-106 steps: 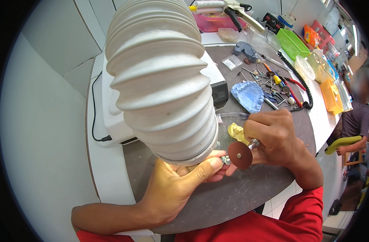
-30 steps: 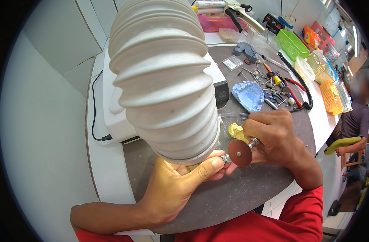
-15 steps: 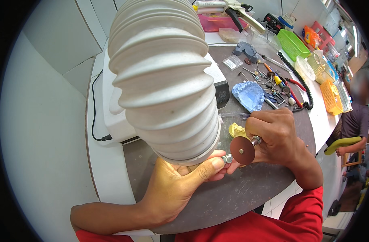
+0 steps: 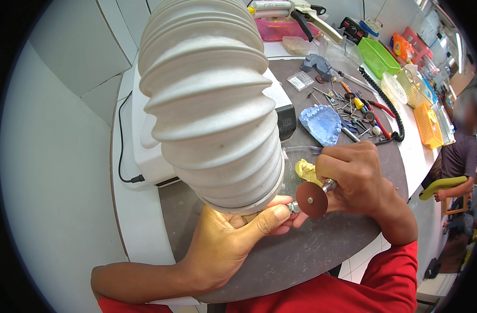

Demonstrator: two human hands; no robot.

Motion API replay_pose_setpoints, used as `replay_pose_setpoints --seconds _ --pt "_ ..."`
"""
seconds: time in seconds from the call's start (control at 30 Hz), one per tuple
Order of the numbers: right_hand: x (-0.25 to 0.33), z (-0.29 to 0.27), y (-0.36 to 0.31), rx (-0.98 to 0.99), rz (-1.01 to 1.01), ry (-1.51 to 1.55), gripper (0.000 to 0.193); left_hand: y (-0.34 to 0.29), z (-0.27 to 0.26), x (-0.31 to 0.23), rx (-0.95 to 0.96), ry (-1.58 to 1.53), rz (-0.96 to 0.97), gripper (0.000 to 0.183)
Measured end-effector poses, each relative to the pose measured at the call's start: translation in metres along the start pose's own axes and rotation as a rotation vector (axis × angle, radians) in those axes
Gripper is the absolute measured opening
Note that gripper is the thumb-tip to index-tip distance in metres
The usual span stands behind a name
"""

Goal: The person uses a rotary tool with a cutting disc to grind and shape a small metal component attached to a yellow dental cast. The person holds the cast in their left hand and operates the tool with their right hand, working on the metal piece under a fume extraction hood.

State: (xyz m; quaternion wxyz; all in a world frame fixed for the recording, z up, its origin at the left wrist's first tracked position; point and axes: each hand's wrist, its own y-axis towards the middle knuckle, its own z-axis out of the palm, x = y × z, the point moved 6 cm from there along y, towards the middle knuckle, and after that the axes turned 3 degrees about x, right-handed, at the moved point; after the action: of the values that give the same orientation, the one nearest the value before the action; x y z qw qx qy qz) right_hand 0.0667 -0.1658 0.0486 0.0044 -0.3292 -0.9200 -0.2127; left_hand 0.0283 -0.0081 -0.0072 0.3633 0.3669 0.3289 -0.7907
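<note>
My left hand [image 4: 225, 242] pinches a small silvery metal dental piece [image 4: 293, 207] between thumb and fingers, just below the mouth of a wide white corrugated hose [image 4: 212, 120]. Its fingertips are partly hidden by that hose. My right hand [image 4: 355, 175] is wrapped round a rotary handpiece [image 4: 329, 185], of which only the metal tip shows. On the tip sits a round brown disc [image 4: 312, 202], its edge at the metal piece; whether they touch I cannot tell. Behind the disc a yellow dental model [image 4: 306, 170] lies on the grey mat.
A light-blue dental model [image 4: 322, 125], a grey model [image 4: 316, 64] and scattered burs and tools [image 4: 353, 107] lie on the grey mat [image 4: 280, 255]. A black coiled cord [image 4: 397, 112] runs along the right. Baskets [image 4: 378, 57] line the back right. Another person [image 4: 457, 161] is farther off.
My right hand has shifted the handpiece slightly left and down, bringing the brown disc closer over the metal dental piece. The left hand stays nearly still.
</note>
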Motion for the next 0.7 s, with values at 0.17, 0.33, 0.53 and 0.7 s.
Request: replay_pose_setpoints --seconds 0.17,0.33,0.53,0.7 --pt "0.0007 0.0004 0.0004 0.005 -0.017 -0.008 0.055 -0.0002 -0.0021 0.0032 -0.002 -0.012 0.016 0.019" --pt "-0.0016 -0.0022 0.0011 -0.006 0.031 0.01 0.057 -0.0006 -0.0042 0.006 -0.028 -0.017 0.025 0.019" --pt "-0.0012 -0.0024 0.0011 -0.011 0.021 0.017 0.057 -0.0005 -0.0037 0.0045 -0.016 0.009 0.02 0.018" --pt "0.0011 -0.002 0.0027 -0.01 -0.004 0.01 0.056 -0.0006 -0.0023 0.0022 0.0 -0.004 0.013 0.018"
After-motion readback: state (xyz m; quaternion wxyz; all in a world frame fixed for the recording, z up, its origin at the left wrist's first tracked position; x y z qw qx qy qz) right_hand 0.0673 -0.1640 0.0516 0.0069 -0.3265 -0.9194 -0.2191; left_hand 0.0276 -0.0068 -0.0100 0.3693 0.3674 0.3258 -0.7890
